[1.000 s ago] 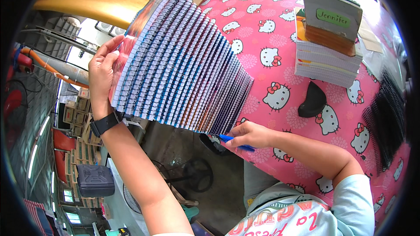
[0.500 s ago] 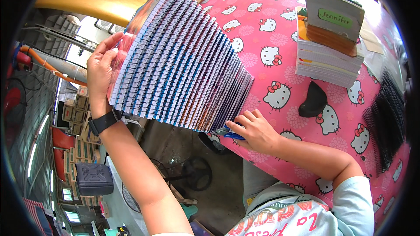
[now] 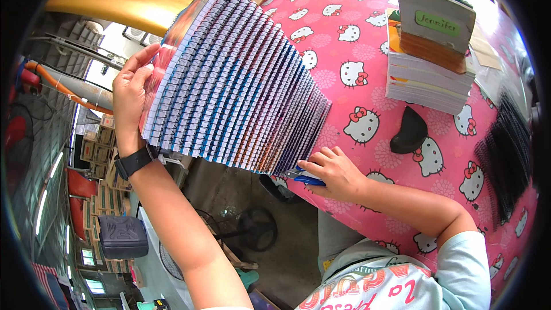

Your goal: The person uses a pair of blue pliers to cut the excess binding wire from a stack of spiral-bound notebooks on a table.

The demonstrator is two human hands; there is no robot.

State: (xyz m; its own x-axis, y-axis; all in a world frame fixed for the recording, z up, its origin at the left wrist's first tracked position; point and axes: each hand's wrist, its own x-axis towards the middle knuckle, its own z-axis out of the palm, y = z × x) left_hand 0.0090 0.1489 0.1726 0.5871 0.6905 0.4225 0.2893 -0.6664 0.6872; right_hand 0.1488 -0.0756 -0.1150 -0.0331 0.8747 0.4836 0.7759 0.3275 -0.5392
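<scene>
Holding a fanned row of spiral notebooks (image 3: pixel 229 86), upper centre of the frame, spines up, running from the left hand down to the right hand at the desk (image 3: pixel 367 57) edge.

- Left hand (image 3: pixel 131 95): fingers flat and together, pressing against the outermost cover at the upper-left end of the row; a black watch (image 3: pixel 133 162) is sitting on the wrist.
- Right hand (image 3: pixel 334 172): at frame centre, curled shut on a small blue tool (image 3: pixel 309 179), resting on the desk at the lower end of the fan. What kind of tool it is cannot be told.
- Notebooks: all appearing bound already, coils showing along every spine; the row is leaning, half off the desk edge.
- Stack (image 3: pixel 425 83), upper right: loose-looking printed sheets or books piled flat, one booklet standing on top. These are lying well apart from the hands, untouched.
- Black combs (image 3: pixel 505 161), far right: a pile of binding coils, lying unused.
- Black pad (image 3: pixel 408 131): lying between the fan and the stack.

Judgement: a large batch is looking finished and gathered; the right-hand stack and spare coils are suggesting more work remaining.
</scene>
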